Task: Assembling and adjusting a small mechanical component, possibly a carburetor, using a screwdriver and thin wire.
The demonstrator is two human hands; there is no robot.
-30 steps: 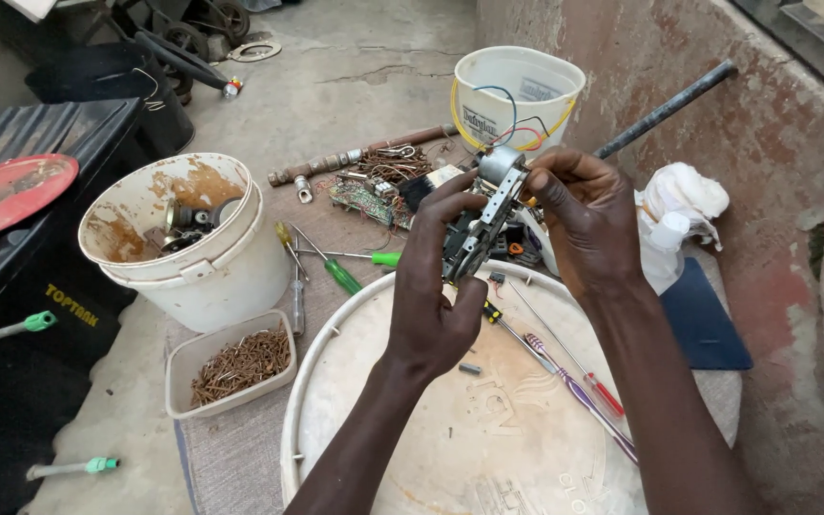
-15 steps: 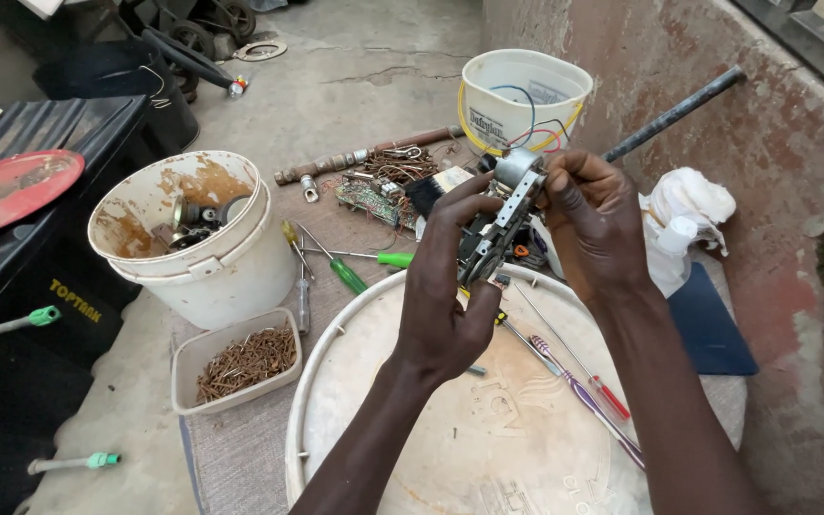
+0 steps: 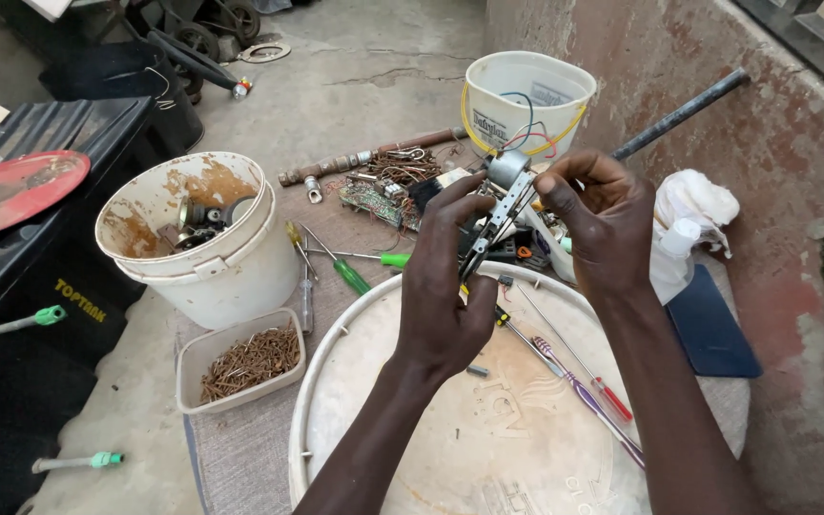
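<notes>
Both my hands hold a small metal mechanism (image 3: pixel 500 205), a grey part with a round motor-like end at the top and a thin bracket below. My left hand (image 3: pixel 445 286) grips its lower part with fingers curled around the left side. My right hand (image 3: pixel 603 224) pinches the upper end from the right. The part hangs above the far rim of a round cream lid (image 3: pixel 412 420) that serves as a work surface. Two thin screwdrivers (image 3: pixel 574 377) with purple and red handles lie on the lid just below my hands.
A stained white bucket (image 3: pixel 197 238) with metal parts stands left. A tray of rusty nails (image 3: pixel 240 367) sits before it. Green-handled screwdrivers (image 3: pixel 350 267), a circuit board (image 3: pixel 379 195), a white tub with wires (image 3: pixel 526 100), a rusty pipe (image 3: pixel 374 157), a white rag (image 3: pixel 693 224) and a wall at right surround me.
My hands and the metal part have stayed together, shifting slightly to the right and up in view. My left fingers have crept higher along the part.
</notes>
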